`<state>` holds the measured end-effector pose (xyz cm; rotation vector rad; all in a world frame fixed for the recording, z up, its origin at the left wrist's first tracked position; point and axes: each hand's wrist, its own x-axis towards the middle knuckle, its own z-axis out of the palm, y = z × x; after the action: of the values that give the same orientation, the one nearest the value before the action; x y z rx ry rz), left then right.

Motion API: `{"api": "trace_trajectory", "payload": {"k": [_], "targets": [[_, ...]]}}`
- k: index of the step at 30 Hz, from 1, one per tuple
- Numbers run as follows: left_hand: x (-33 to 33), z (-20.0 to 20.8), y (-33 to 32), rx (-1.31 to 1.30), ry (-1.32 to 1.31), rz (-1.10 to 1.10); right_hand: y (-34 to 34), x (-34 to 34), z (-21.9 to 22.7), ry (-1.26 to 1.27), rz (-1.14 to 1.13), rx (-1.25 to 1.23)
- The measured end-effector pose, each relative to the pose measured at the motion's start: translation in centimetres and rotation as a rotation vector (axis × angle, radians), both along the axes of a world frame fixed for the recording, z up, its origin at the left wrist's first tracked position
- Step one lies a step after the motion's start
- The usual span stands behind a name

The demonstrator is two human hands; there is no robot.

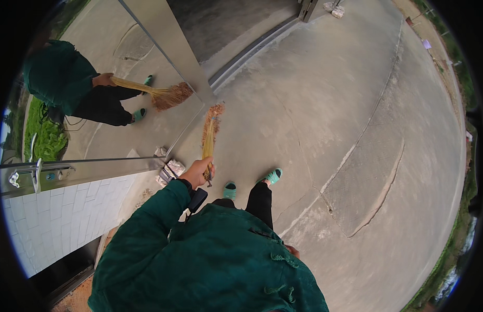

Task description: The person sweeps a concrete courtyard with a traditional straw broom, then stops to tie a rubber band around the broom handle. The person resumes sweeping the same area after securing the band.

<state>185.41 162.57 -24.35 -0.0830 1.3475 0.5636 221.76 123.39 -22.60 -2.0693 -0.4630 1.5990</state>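
My left hand [198, 172] is wrapped round the handle of a straw hand broom [210, 130]. The broom points away from me. Its reddish-brown bristle end lies over the concrete, close to the corner of the mirror-like door [158, 57]. A dark band circles my left wrist, and a small black device [197, 199] sits beside it. Of my right hand [292, 251] only a sliver shows past the green jacket, low at my side; its fingers are hidden. The door's shiny panel reflects me and the broom.
A metal threshold [252, 49] runs along the doorway at the top. Pale stone-like blocks [172, 170] lie by the door's bottom corner. White brick wall [69, 218] stands at left. The concrete floor [324, 114] has cracks and a raised seam. My green slippers [273, 177] are close ahead.
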Motion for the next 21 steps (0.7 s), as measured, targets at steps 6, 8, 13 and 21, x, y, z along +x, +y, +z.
{"api": "trace_trajectory", "payload": {"k": [6, 8, 13, 21], "targets": [[4.9, -3.0, 5.5, 0.049, 0.063, 0.121, 3.6, 8.9, -3.6, 0.025, -0.016, -0.065], [6.5, -4.7, 7.0, 0.051, 0.086, 0.129, 5.6, 11.9, -1.9, 0.009, -0.026, -0.122], [10.9, -9.1, 11.9, 0.000, 0.214, 0.175, 7.7, 16.6, 0.2, -0.034, -0.070, -0.234], [17.1, -16.3, 22.5, -0.202, 0.239, 0.239, 3.0, 15.4, -2.0, -0.023, -0.201, -0.369]]}}
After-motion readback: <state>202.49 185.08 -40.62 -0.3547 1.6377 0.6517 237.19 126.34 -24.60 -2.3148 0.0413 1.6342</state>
